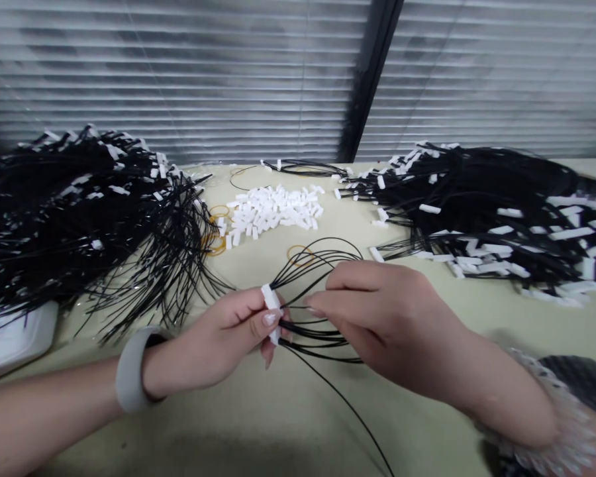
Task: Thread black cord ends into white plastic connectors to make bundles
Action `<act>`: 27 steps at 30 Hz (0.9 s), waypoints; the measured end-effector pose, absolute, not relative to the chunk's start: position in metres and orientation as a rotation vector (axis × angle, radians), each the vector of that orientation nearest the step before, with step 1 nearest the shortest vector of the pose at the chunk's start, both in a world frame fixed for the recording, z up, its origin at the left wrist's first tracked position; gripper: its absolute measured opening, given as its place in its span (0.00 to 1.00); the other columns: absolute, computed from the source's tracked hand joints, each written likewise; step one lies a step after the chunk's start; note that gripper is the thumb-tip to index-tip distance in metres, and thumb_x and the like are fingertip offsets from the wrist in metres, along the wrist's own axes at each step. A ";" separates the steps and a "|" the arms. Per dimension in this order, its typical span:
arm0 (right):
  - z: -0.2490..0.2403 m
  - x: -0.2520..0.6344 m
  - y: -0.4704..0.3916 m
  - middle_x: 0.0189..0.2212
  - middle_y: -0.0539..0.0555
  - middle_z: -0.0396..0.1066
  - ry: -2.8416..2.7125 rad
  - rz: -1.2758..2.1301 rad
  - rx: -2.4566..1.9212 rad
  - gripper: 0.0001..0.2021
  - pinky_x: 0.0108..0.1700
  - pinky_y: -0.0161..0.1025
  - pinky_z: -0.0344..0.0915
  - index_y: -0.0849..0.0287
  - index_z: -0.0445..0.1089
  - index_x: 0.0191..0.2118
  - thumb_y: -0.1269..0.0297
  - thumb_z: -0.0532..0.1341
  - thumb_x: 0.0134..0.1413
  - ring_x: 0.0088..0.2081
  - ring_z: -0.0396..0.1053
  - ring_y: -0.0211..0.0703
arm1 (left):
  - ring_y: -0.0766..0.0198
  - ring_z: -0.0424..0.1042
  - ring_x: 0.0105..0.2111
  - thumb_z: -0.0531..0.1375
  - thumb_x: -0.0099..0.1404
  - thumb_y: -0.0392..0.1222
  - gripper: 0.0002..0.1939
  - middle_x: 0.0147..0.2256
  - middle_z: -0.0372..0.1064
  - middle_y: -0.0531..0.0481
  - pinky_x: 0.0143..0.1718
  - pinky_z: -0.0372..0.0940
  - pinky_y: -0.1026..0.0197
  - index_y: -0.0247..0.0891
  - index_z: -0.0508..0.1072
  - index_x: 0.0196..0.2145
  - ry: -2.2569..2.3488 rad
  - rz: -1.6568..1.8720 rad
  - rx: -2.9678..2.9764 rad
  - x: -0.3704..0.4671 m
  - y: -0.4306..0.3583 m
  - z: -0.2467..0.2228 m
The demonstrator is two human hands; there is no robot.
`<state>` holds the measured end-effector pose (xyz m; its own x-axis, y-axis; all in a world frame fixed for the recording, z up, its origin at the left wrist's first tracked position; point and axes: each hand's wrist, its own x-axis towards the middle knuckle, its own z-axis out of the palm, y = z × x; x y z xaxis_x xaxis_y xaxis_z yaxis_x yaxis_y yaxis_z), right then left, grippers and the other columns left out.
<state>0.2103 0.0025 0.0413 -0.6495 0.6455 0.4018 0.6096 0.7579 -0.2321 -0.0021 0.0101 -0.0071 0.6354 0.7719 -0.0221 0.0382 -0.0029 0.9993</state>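
Note:
A white plastic connector housing is pinched between the thumb and fingers of my left hand. Several thin black wires run from its right side, fanning out and looping over to the right. My right hand is closed with its fingertips on a black wire, just right of the housing. Part of the wires is hidden behind my right hand. One longer wire trails down toward the front edge of the view.
White connector housings lie heaped at mid-table near yellow rubber bands. A large pile of black wires lies left, above a white tray. Wired connector bundles fill the right. Window blinds stand behind the table.

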 end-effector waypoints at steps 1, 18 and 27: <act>0.042 0.211 0.002 0.25 0.49 0.64 -2.490 0.109 -0.941 0.14 0.25 0.32 0.53 0.59 0.71 0.30 0.81 0.52 0.44 0.25 0.58 0.32 | 0.72 0.63 0.24 0.52 0.64 0.48 0.12 0.29 0.61 0.52 0.25 0.63 0.66 0.36 0.65 0.31 0.714 0.664 1.478 -0.002 0.010 -0.007; 0.037 0.207 0.003 0.23 0.48 0.61 -2.535 0.081 -0.955 0.10 0.25 0.33 0.50 0.59 0.67 0.26 0.79 0.52 0.46 0.25 0.55 0.33 | 0.72 0.63 0.23 0.52 0.65 0.46 0.12 0.28 0.62 0.52 0.24 0.63 0.67 0.34 0.66 0.31 0.752 0.629 1.517 -0.001 0.011 -0.006; 0.031 0.201 -0.001 0.23 0.47 0.58 -2.577 -0.157 -0.910 0.08 0.24 0.36 0.43 0.58 0.61 0.26 0.76 0.50 0.50 0.24 0.50 0.36 | 0.72 0.61 0.21 0.52 0.64 0.45 0.13 0.24 0.60 0.54 0.21 0.61 0.69 0.35 0.64 0.26 0.726 0.620 1.494 0.002 0.010 -0.002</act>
<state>0.2013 -0.0009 0.0310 -0.7077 0.5778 0.4067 0.6230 0.7818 -0.0266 0.0020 0.0096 -0.0019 0.6515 0.7572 -0.0472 0.0720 0.0002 0.9974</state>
